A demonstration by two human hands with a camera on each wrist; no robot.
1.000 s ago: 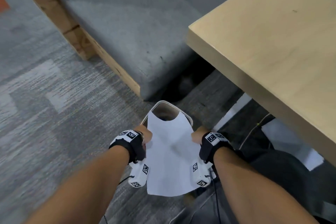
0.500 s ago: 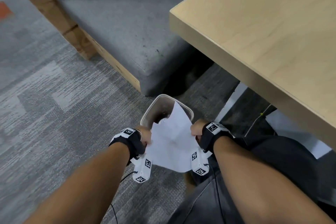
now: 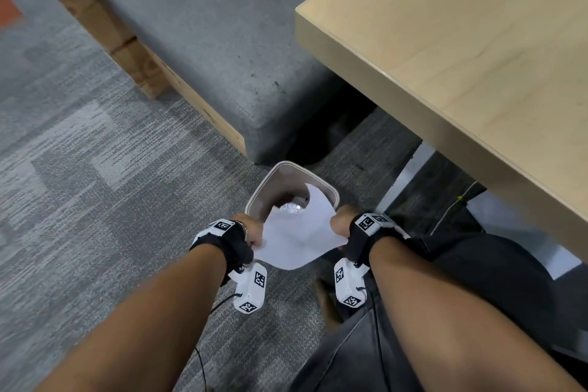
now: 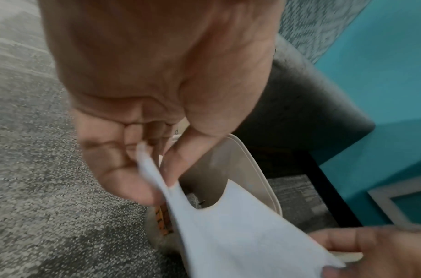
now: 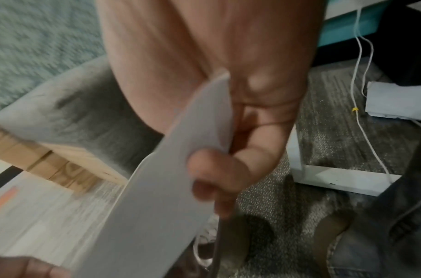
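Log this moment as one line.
left hand: pinches paper sheet | right hand: pinches same sheet | sheet: bowed over bin | bin: on carpet

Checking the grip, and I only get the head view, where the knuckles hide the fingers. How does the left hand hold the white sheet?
Observer: Left wrist view: the left hand pinches the white sheet at its edge, between thumb and fingers.
Operator: And the right hand?
Observer: Its thumb presses the sheet's face; the fingers curl behind it.
Operator: Anything in the bin besides the shiny wad?
Observer: Yes, something orange-striped at the bin's near wall, below the sheet.
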